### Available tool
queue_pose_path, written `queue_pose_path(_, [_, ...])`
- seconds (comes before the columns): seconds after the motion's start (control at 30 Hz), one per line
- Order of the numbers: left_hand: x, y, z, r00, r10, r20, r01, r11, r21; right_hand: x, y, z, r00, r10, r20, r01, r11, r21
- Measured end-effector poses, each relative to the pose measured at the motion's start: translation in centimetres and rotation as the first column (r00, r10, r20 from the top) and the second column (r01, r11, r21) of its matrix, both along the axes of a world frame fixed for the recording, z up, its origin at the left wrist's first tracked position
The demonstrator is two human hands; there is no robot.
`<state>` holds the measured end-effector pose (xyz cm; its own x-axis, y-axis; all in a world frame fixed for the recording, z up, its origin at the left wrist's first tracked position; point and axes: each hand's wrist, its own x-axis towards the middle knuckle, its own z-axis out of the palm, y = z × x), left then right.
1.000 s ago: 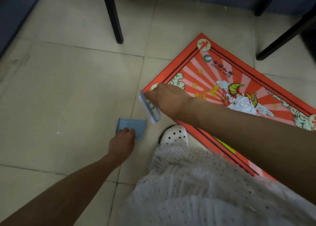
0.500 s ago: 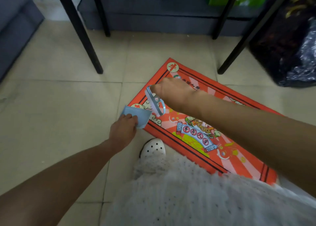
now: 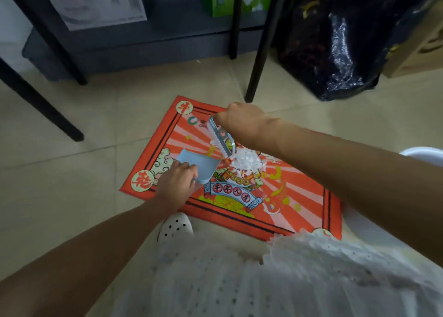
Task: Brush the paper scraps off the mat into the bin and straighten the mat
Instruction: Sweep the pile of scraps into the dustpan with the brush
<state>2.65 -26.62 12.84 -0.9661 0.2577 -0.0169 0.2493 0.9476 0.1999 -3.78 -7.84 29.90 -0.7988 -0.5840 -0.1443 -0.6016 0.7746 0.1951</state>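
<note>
A red printed mat (image 3: 304,196) lies askew on the tiled floor. A heap of white paper scraps (image 3: 248,161) sits near its middle. My right hand (image 3: 242,121) is shut on a small blue brush (image 3: 221,138), whose bristles hang just left of the heap. My left hand (image 3: 176,184) grips a small blue dustpan (image 3: 200,164) resting on the mat, its mouth turned toward the scraps and close to them. My right forearm hides part of the mat's right side.
Black table legs (image 3: 260,52) stand just behind the mat. A dark plastic bag (image 3: 340,43) fills the back right. A white rim (image 3: 422,154) shows at the right edge. My white shoe (image 3: 176,226) is at the mat's near edge, and a dark shelf unit (image 3: 134,45) stands behind.
Both hands moved right over the mat. The dustpan went from the mat's left corner to beside the scraps, and the brush now hangs at the heap. The view tilted up.
</note>
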Motion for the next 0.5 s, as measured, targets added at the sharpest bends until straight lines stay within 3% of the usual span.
queue_pose_path(0.5, [-1.2, 5.5, -9.5, 0.96, -0.248, 0.132, 0.252, 0.968, -0.013, -2.6, 8.6, -10.5, 0.96, -0.253, 0.124, 0.249, 0.968, 0.043])
